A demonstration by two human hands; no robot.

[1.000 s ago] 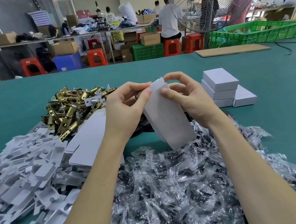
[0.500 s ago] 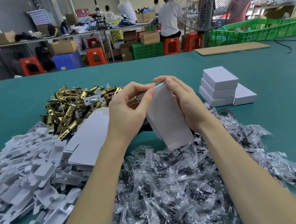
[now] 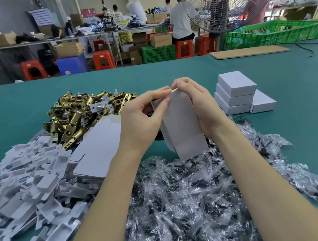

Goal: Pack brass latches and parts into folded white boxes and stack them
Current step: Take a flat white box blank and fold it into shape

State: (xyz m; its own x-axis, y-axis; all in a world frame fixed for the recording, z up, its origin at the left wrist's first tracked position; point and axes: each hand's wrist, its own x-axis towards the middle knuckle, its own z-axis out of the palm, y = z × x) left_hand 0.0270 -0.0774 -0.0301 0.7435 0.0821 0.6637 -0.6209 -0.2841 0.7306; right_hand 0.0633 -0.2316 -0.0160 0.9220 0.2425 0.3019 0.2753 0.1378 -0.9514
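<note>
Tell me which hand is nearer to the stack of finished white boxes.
Right. The right hand holds the box being folded, just left of the stack of finished white boxes. The left hand is on that box's far side, beside the brass latches.

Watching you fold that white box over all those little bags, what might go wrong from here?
1. The white box is held only by fingertips at its top end, left hand and right hand; if the grip slips, it may drop into the plastic bags below.
2. The end flap may crease crooked under the pinch.
3. The finished boxes stand stacked unevenly, so adding another might topple them.
</note>
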